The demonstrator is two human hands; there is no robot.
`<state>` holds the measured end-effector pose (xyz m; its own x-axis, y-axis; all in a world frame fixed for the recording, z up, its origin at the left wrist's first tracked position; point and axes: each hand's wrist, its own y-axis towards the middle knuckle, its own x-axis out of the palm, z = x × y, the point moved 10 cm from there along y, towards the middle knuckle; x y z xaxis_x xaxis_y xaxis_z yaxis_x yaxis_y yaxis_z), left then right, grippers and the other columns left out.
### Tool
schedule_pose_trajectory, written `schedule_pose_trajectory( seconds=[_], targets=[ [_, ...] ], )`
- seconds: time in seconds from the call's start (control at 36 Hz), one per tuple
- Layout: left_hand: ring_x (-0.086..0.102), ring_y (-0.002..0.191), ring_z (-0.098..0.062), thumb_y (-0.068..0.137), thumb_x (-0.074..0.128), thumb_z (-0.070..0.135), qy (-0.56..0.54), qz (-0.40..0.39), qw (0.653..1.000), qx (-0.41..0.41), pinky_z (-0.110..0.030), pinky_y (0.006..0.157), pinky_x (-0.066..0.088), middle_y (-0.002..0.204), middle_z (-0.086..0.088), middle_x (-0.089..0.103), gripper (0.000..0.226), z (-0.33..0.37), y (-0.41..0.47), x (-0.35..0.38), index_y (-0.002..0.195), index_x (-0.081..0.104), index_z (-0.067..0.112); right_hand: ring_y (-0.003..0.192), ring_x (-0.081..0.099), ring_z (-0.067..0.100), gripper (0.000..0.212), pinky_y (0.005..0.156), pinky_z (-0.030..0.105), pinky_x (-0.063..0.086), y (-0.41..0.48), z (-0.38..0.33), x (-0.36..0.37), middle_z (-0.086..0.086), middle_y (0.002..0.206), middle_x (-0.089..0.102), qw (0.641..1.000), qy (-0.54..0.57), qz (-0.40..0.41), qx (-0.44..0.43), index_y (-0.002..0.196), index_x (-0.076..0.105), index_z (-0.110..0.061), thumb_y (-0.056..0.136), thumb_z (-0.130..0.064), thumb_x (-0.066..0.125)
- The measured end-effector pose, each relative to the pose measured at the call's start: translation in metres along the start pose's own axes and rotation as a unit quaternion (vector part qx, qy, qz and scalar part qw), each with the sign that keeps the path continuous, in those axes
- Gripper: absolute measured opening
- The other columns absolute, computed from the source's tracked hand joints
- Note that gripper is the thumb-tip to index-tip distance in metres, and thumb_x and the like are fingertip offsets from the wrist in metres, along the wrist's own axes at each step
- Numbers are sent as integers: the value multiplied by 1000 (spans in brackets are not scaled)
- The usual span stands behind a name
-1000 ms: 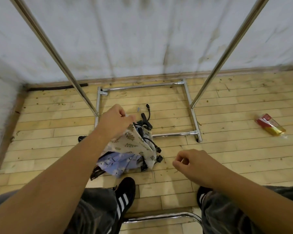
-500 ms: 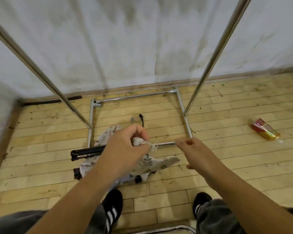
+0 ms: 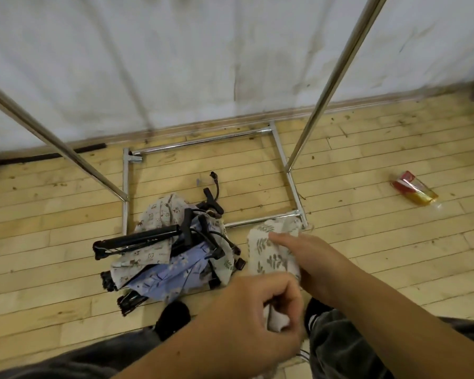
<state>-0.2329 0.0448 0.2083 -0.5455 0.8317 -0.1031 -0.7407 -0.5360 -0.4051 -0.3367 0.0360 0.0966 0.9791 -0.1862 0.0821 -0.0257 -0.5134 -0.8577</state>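
Observation:
A white cloth with a grey leaf print [image 3: 271, 250] hangs in the air between my hands. My left hand [image 3: 257, 313] grips its lower bunched end, fingers curled round it. My right hand [image 3: 309, 258] holds the upper part, with the fingers lying along the cloth. On the wooden floor, left of the cloth, lies a pile of patterned cloths and black hangers [image 3: 173, 247]. The pile sits at the base of a chrome clothes rack [image 3: 288, 181].
Two slanted chrome poles [image 3: 337, 72] rise from the rack base. A stained white wall [image 3: 203, 58] stands behind. A red and yellow wrapper [image 3: 413, 191] lies on the floor at the right. My black shoes [image 3: 173, 318] stand close to the pile.
The leaf-print cloth has been lifted off the pile and drawn to the right. My left hand dropped lower and nearer; my right hand now holds the cloth's upper part.

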Motion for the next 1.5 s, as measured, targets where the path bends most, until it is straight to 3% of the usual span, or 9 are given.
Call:
schedule_pose_trajectory(
  seconds=[0.14, 0.19, 0.36, 0.64, 0.92, 1.08, 1.19, 1.31, 1.5],
  targets=[
    [58, 78, -1, 94, 75, 26, 14, -67, 998, -13, -17, 79, 49, 96, 1, 68, 13, 3, -5, 11, 94, 66, 17, 93, 78, 34, 18, 88, 57, 61, 1, -3, -8, 14, 100, 80, 998, 23, 57, -12, 119, 67, -13, 102, -17, 64],
    [61, 84, 6, 95, 74, 32, 24, -102, 994, -33, -8, 82, 49, 103, 6, 70, 17, -2, -5, 14, 103, 69, 19, 93, 78, 32, 19, 88, 57, 61, 1, -5, -6, 9, 100, 80, 998, 3, 56, -26, 119, 68, -21, 102, -15, 62],
    [62, 111, 5, 97, 68, 46, 42, -177, 979, -91, -23, 102, 50, 121, 19, 67, 27, -30, -2, 12, 121, 67, 33, 94, 77, 31, 24, 90, 56, 61, 1, -9, 2, 5, 98, 80, 996, -62, 49, -39, 114, 71, -29, 103, -12, 58],
    [57, 102, 8, 101, 58, 43, 113, 196, 962, -155, -15, 74, 46, 117, 24, 58, 25, -64, 5, -134, 126, 51, 43, 100, 73, 25, 34, 97, 53, 57, -8, -22, 11, -5, 95, 80, 985, -139, 48, -89, 110, 77, -34, 100, -10, 54],
    [51, 114, 5, 100, 61, 40, 138, 186, 961, -153, -18, 82, 44, 160, 23, 33, 67, -71, 5, -137, 157, 26, 41, 91, 73, 5, 22, 79, 25, 54, -23, -46, 25, -18, 90, 77, 971, -160, 20, -177, 107, 80, -29, 101, -20, 61],
    [64, 92, 3, 96, 65, 47, 171, 168, 959, -154, -13, 75, 43, 147, 25, 48, 72, -77, 9, -133, 158, 28, 40, 98, 71, 4, 23, 83, 20, 54, -28, -51, 41, -12, 102, 79, 955, -187, -33, -226, 106, 81, -24, 98, -12, 64],
    [65, 85, 5, 97, 63, 47, 182, 164, 958, -147, -8, 57, 44, 109, 27, 60, 45, -72, 11, -129, 139, 53, 38, 97, 71, 2, 24, 81, 13, 54, -33, -53, 52, -9, 103, 79, 946, -183, -80, -256, 107, 80, -16, 100, -5, 60],
    [66, 75, -4, 99, 60, 39, 165, 158, 962, -150, -19, 64, 52, 98, 20, 64, 20, -69, 10, -124, 118, 63, 31, 100, 71, 0, 26, 82, 13, 52, -34, -53, 58, -11, 106, 79, 942, -187, -96, -263, 110, 81, -18, 101, -8, 59],
    [62, 84, 4, 98, 64, 32, 170, 192, 958, -125, -9, 62, 42, 102, 18, 67, 10, -67, 10, -132, 108, 65, 33, 65, 53, 6, 43, 63, 14, 45, -28, -42, 59, -17, 70, 69, 927, -277, -86, -238, 88, 78, -40, 101, -8, 52]
  ],
)
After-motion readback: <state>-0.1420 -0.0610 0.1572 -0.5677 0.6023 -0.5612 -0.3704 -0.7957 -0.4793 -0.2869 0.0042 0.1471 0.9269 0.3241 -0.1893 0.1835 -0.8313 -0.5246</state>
